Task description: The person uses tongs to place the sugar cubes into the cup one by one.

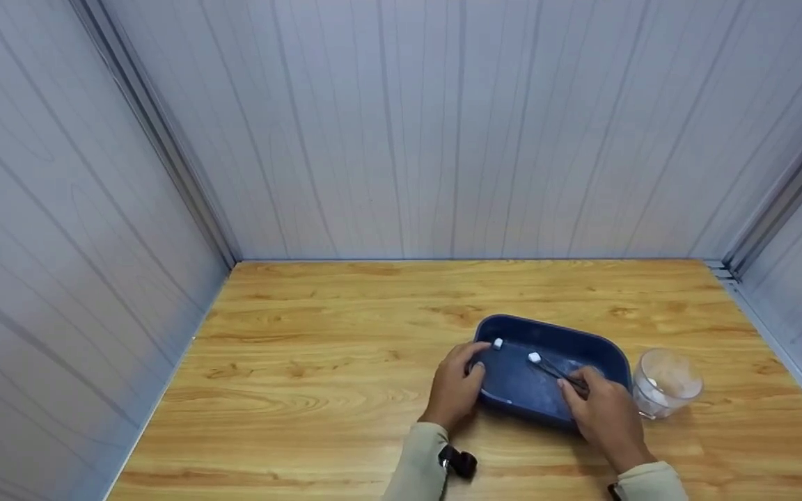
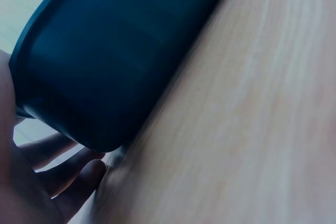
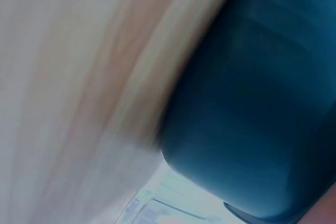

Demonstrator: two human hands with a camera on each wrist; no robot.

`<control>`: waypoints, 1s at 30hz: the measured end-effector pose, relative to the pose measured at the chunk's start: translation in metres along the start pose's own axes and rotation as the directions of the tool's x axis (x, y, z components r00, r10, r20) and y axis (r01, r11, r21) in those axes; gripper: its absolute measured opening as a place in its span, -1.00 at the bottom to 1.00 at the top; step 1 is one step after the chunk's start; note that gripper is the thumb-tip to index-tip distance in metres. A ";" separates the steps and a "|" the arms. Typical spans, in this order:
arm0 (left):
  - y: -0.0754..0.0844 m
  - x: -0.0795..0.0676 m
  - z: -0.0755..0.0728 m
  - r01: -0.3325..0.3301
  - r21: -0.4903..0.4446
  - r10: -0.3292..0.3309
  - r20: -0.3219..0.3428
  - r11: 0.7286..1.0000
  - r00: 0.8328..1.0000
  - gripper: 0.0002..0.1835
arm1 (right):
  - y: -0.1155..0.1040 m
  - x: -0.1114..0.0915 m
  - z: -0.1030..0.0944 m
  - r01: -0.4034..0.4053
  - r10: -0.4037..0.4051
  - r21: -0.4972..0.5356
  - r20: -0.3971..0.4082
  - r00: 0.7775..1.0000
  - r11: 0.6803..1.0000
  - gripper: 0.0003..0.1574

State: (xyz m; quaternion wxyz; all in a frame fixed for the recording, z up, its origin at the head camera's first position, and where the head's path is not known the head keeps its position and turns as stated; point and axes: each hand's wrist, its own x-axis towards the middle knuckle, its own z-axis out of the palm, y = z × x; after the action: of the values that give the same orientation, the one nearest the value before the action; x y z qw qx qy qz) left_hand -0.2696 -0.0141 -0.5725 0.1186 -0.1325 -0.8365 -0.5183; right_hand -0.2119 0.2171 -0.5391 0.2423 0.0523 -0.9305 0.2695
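A dark blue rectangular tray (image 1: 512, 410) lies on the wooden table, its outer wall filling much of both wrist views. My left hand (image 1: 454, 384) holds the tray's left end, thumb and fingers at the rim; in the left wrist view, several fingers (image 2: 79, 187) reach under its corner. Over the tray's right part, my right hand (image 1: 606, 410) grips dark tweezers (image 1: 560, 374). A small white cube (image 1: 534, 358) is at the tweezers' tips, above the tray floor. Another white cube (image 1: 498, 344) sits inside by the left end, close to my left fingertips.
A clear glass (image 1: 667, 383) with white pieces in its bottom stands on the table just right of the tray, beside my right hand. Pale panel walls (image 1: 401, 139) enclose the wooden table (image 1: 317, 348) at the back and both sides.
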 end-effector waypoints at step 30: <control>-0.003 -0.003 -0.006 0.004 -0.041 -0.004 -0.004 0.999 1.000 -0.63 | -0.003 -0.002 0.004 -0.005 0.005 -0.004 0.015 1.000 1.000 -0.86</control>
State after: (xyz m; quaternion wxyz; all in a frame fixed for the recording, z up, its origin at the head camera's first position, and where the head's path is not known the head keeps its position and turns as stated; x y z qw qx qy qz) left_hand -0.2677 -0.0206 -0.5733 0.1165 -0.1320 -0.8257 -0.5359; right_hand -0.2107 0.2125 -0.5412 0.2347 0.0516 -0.9330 0.2679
